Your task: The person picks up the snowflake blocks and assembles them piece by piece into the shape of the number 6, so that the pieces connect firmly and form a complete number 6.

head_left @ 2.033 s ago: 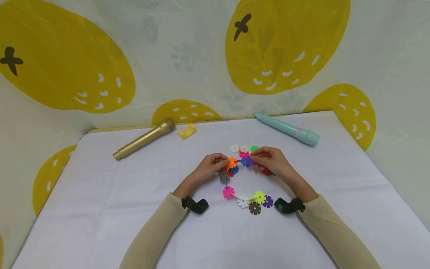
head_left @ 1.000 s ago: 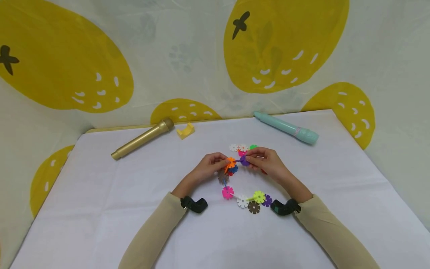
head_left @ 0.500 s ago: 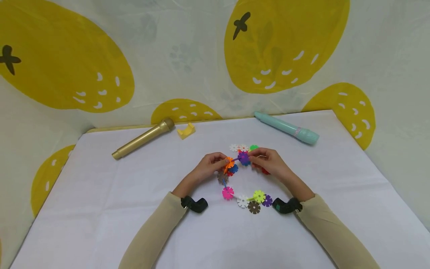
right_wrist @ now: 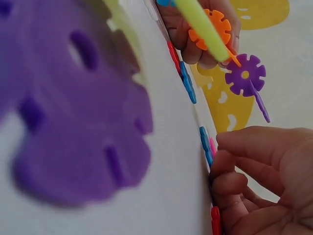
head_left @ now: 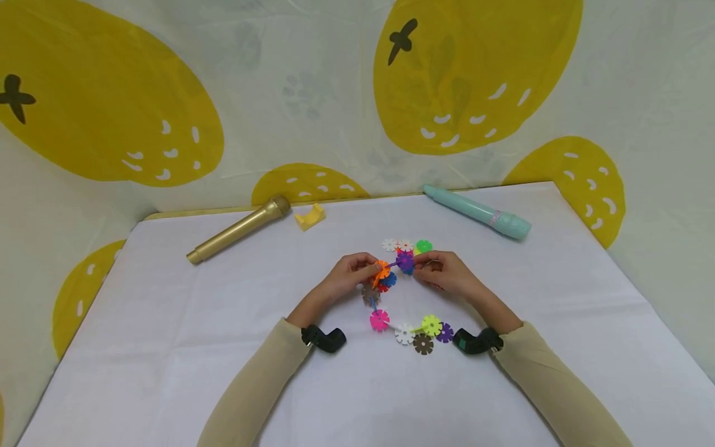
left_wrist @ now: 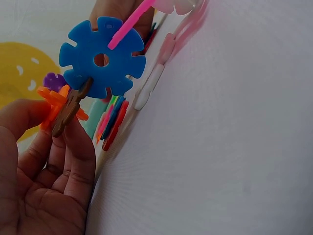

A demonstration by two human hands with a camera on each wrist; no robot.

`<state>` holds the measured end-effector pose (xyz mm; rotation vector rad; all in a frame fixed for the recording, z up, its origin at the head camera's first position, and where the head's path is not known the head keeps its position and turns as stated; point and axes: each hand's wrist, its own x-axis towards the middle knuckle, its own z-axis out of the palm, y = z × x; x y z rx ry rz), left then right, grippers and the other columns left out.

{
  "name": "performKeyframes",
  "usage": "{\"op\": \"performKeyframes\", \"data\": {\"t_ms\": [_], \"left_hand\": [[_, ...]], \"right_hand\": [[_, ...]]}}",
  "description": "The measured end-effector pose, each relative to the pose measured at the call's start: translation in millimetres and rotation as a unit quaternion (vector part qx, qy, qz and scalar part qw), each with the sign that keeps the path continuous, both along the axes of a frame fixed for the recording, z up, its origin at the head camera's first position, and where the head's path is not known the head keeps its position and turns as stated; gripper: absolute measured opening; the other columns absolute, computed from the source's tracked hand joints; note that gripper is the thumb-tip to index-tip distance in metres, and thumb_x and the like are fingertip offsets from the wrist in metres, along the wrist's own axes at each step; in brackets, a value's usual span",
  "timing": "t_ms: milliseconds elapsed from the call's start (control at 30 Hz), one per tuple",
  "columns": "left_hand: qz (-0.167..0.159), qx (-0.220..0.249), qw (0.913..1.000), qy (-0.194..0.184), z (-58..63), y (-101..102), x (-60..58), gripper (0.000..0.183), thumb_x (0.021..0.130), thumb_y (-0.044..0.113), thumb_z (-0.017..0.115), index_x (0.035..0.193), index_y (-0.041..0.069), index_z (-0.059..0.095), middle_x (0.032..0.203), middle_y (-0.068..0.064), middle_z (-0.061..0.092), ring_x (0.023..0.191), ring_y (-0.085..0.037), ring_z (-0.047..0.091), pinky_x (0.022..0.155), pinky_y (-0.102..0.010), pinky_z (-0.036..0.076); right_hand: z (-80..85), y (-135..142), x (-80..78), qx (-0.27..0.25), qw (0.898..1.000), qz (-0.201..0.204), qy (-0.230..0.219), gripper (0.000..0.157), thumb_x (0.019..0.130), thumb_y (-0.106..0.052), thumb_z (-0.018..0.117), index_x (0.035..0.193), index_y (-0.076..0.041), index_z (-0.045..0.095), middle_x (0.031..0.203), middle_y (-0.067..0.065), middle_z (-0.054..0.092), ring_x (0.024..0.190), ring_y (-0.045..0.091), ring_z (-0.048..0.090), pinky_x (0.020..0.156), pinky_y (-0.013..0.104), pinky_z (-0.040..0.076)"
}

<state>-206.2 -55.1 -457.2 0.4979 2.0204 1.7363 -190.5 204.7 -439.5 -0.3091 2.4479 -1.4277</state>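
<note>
In the head view my left hand pinches an orange snowflake disc, part of a linked chain of slotted plastic discs. A purple disc with another purple piece standing edge-on in it joins the orange one. My right hand is just below these purple pieces, fingers loosely bent, a gap between fingertips and disc. From the left hand the chain runs through a brown disc and a blue disc to a pink disc, a white disc and a yellow disc.
Behind the hands lie loose discs, among them white and green ones. A gold microphone, a yellow curved stand and a light-green microphone lie toward the back of the white-covered table.
My right hand held the purple pieces earlier; its fingers have now come off them and moved slightly down. The purple pieces have shifted a little left and up. My left hand keeps its pinch.
</note>
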Motion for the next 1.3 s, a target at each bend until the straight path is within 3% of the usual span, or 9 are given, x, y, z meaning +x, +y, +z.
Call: {"op": "performKeyframes", "data": {"t_ms": [233, 567, 900, 1067, 1300], "left_hand": [[0.001, -0.001, 1.0, -0.004, -1.3, 0.1, -1.4, 0.022, 0.098, 0.015, 0.058, 0.109, -0.004, 0.063, 0.083, 0.003, 0.061, 0.073, -0.01, 0.056, 0.068, -0.021, 0.048], [0.003, -0.002, 0.9999, -0.011, -2.3, 0.0, -1.7, 0.022, 0.098, 0.015, 0.058, 0.109, -0.003, 0.062, 0.083, 0.003, 0.061, 0.073, -0.011, 0.057, 0.069, -0.022, 0.048], [0.006, -0.001, 0.9999, -0.013, -0.4, 0.5, -0.8, 0.022, 0.098, 0.015, 0.058, 0.108, -0.004, 0.062, 0.082, 0.003, 0.061, 0.074, -0.011, 0.057, 0.069, -0.022, 0.049], [0.003, -0.005, 0.9999, -0.009, 0.8, 0.0, 0.2, 0.022, 0.098, 0.015, 0.057, 0.108, -0.003, 0.062, 0.082, 0.003, 0.06, 0.073, -0.011, 0.056, 0.068, -0.022, 0.047], [0.002, -0.001, 0.9999, -0.01, 1.3, -0.1, 0.4, 0.022, 0.098, 0.015, 0.057, 0.109, -0.004, 0.062, 0.082, 0.003, 0.059, 0.073, -0.012, 0.055, 0.068, -0.022, 0.047]], "right_hand": [[-2.2, -4.9, 1.0, 0.012, 0.999, -0.024, 0.018, 0.037, 0.088, -0.01, 0.072, 0.119, 0.008, 0.062, 0.097, 0.016, 0.062, 0.075, 0.017, 0.054, 0.062, 0.019, 0.046], [-0.9, -12.0, 5.8, 0.042, 0.995, -0.031, 0.08, 0.023, 0.083, -0.007, 0.075, 0.103, 0.003, 0.07, 0.105, 0.016, 0.06, 0.075, 0.018, 0.051, 0.063, 0.02, 0.042], [0.6, -11.3, 4.9, 0.034, 0.997, -0.003, 0.065, 0.026, 0.084, -0.002, 0.073, 0.107, 0.007, 0.066, 0.091, 0.013, 0.063, 0.073, 0.018, 0.051, 0.061, 0.021, 0.042], [-1.4, -10.9, 4.7, 0.044, 0.995, 0.019, 0.083, 0.032, 0.084, -0.004, 0.073, 0.111, 0.008, 0.063, 0.088, 0.01, 0.062, 0.073, 0.017, 0.05, 0.062, 0.021, 0.042], [-1.7, -11.4, 6.0, 0.087, 0.985, 0.075, 0.132, 0.016, 0.087, -0.01, 0.072, 0.089, -0.003, 0.057, 0.08, 0.006, 0.05, 0.069, 0.015, 0.042, 0.059, 0.024, 0.035]]}}
